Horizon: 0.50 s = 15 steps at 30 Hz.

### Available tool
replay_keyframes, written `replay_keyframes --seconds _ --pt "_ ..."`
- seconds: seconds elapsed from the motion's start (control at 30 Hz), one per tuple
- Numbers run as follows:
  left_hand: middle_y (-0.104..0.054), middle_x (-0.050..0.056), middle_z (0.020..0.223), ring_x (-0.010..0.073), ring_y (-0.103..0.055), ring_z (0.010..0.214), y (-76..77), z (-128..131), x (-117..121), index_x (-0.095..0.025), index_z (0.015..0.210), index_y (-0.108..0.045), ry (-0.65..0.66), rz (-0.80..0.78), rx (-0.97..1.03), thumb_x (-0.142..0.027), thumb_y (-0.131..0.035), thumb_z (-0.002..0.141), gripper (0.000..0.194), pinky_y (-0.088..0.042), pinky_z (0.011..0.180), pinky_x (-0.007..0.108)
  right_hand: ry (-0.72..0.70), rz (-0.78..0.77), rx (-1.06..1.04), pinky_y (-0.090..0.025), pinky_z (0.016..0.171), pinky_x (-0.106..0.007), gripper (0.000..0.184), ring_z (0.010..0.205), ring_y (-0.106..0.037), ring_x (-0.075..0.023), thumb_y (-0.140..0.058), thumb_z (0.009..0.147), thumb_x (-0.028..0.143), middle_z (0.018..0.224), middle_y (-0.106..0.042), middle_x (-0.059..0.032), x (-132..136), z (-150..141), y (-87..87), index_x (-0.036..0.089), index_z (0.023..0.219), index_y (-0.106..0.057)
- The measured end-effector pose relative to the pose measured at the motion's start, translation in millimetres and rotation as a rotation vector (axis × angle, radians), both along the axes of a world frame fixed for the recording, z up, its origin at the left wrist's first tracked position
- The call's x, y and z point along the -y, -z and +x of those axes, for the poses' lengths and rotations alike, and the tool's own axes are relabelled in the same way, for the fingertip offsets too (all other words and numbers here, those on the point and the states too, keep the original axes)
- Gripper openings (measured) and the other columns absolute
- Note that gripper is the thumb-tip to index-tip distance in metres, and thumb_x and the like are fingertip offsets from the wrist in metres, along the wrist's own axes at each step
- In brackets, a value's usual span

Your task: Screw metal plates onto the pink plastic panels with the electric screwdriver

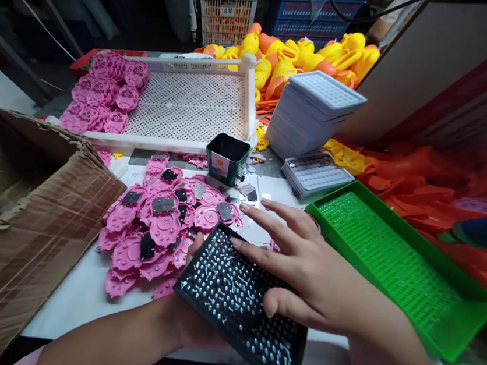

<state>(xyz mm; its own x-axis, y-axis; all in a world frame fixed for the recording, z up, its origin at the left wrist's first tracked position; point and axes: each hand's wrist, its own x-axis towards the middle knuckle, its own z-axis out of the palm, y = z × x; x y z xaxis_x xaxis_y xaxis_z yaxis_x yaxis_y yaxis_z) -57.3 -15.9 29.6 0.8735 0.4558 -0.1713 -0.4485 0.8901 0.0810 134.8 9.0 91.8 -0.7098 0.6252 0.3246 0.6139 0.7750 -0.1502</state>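
Note:
A black perforated tray [235, 287] is tilted in front of me, strewn with small shiny metal pieces that look like screws. My left hand [193, 317] grips it from beneath and at its left edge, with most of the fingers hidden. Over the tray my right hand [300, 259] is open, fingers spread, with the fingertips at or just above the tray's far part; contact is hard to tell. Just beyond lies a heap of pink plastic parts [164, 220], several with dark square pieces on them. A small dark green container [227, 160] stands behind the heap.
A torn cardboard box [31, 228] flanks the left. Behind is a white perforated crate [186, 100] with stacked pink parts [104, 90]. White trays [313, 114] are stacked at the back right, near a green tray [396, 264]. Yellow and orange parts [301, 60] pile up beyond.

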Motion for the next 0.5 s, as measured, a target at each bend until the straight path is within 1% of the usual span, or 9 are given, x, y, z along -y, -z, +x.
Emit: replay_keyframes --seconds 0.13,0.23,0.33,0.43,0.5 --pt "-0.061 0.011 0.131 0.0331 -0.05 0.125 3.5 2.3 3.1 -0.019 0.136 -0.053 0.027 -0.015 -0.021 -0.087 -0.029 0.071 0.096 -0.03 0.105 0.044 0.019 -0.027 0.03 -0.041 0.101 -0.062 0.07 0.136 -0.032 -0.0393 -0.022 0.088 0.068 0.152 -0.031 -0.0158 -0.9 -5.5 1.1 0.028 0.137 -0.05" --pt "-0.059 0.009 0.134 0.0301 -0.05 0.126 1.6 3.0 1.7 -0.02 0.139 -0.049 0.02 -0.003 -0.037 -0.083 -0.026 0.076 0.092 -0.03 0.107 0.043 0.032 -0.078 0.057 -0.04 0.101 -0.065 0.073 0.138 -0.03 -0.0412 -0.022 0.087 0.07 0.153 -0.03 -0.0173 -0.7 -8.8 1.5 0.026 0.14 -0.047" --pt "-0.057 0.009 0.136 0.0278 -0.051 0.126 -2.5 2.6 -1.1 -0.019 0.139 -0.048 0.02 0.021 -0.031 -0.078 -0.029 0.078 0.088 -0.031 0.107 0.041 0.019 -0.114 0.028 -0.04 0.099 -0.067 0.074 0.138 -0.031 -0.0429 -0.023 0.086 0.071 0.151 -0.033 -0.0183 0.8 -9.6 1.1 0.025 0.137 -0.051" --pt "-0.06 0.009 0.132 0.0277 -0.055 0.12 -7.9 0.5 -5.5 -0.019 0.135 -0.053 0.02 0.02 -0.029 -0.07 -0.036 0.08 0.077 -0.035 0.105 0.042 -0.028 -0.125 -0.039 -0.038 0.1 -0.068 0.069 0.138 -0.031 -0.0426 -0.026 0.087 0.069 0.151 -0.035 -0.0169 1.7 -4.5 -0.6 0.025 0.128 -0.059" --pt "-0.064 0.006 0.128 0.0275 -0.058 0.118 -12.3 -2.1 -9.7 -0.023 0.131 -0.056 -0.02 0.013 -0.044 -0.061 -0.039 0.084 0.063 -0.036 0.103 0.043 -0.065 -0.135 -0.078 -0.036 0.104 -0.066 0.066 0.14 -0.028 -0.0405 -0.027 0.088 0.068 0.151 -0.035 -0.0149 1.5 1.7 -2.6 0.026 0.124 -0.062"
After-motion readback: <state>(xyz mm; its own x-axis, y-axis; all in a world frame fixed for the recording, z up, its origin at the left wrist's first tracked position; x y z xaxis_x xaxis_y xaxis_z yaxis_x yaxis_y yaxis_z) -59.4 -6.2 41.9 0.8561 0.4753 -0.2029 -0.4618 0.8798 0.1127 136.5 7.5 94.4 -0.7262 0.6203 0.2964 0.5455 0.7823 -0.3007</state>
